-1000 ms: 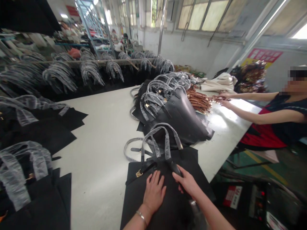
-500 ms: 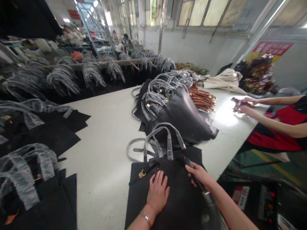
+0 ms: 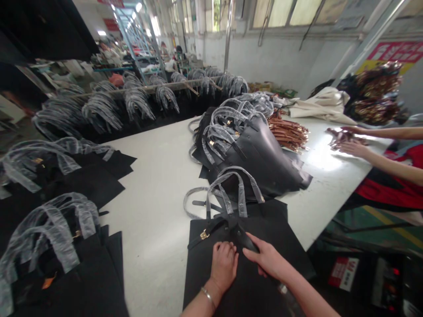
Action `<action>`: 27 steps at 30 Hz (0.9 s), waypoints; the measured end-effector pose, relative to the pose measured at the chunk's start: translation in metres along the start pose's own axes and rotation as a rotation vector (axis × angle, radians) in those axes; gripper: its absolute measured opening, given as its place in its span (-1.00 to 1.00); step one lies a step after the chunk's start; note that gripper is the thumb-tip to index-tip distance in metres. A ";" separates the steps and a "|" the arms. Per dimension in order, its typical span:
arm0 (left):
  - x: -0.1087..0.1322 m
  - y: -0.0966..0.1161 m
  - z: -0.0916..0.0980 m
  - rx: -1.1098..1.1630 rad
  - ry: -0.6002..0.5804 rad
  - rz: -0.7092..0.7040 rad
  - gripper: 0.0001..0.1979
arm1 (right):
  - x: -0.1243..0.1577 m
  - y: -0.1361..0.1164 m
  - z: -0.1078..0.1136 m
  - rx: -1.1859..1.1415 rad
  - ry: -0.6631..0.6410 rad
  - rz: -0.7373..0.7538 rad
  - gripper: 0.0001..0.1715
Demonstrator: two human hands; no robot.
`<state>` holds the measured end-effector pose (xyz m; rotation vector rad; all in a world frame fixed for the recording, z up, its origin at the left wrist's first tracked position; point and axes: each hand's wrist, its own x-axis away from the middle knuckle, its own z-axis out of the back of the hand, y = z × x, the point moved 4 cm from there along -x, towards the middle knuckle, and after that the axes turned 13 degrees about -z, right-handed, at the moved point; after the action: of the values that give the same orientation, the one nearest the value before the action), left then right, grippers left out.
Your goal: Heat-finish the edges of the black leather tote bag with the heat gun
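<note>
A black leather bag lies flat at 6 o'clock on the white tabletop, its near end running past the table edge. A black strap crosses its upper part, with a gold buckle at the strap's left end. The right hand has a narrow grip, with the thumb and fingers closed on the strap. The left hand, with a thin bracelet on its wrist, rests on the leather just below the strap, its fingers slightly curled and holding nothing. This looks like a sound way to work: one hand steadies the leather while the other controls the strap close to where it lies.

The bag's handles, wrapped in clear plastic, point toward 12 o'clock and touch a heap of similar bags. Copper-brown straps lie at 1 o'clock. A co-worker's hands work at 2 o'clock over a small shiny bunch. More wrapped bags lie at 9 o'clock, and others hang from a rail at 11 o'clock.
</note>
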<state>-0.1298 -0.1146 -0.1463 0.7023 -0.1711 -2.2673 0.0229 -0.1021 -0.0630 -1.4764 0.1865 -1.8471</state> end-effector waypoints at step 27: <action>0.034 0.006 -0.009 0.254 -0.210 -0.168 -0.75 | -0.019 -0.063 -0.058 0.441 -0.141 0.107 -0.19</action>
<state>-0.1405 -0.1412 -0.1669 0.6256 -0.5263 -2.5068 -0.0564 -0.0648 -0.0633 -1.2514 -0.1961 -1.5664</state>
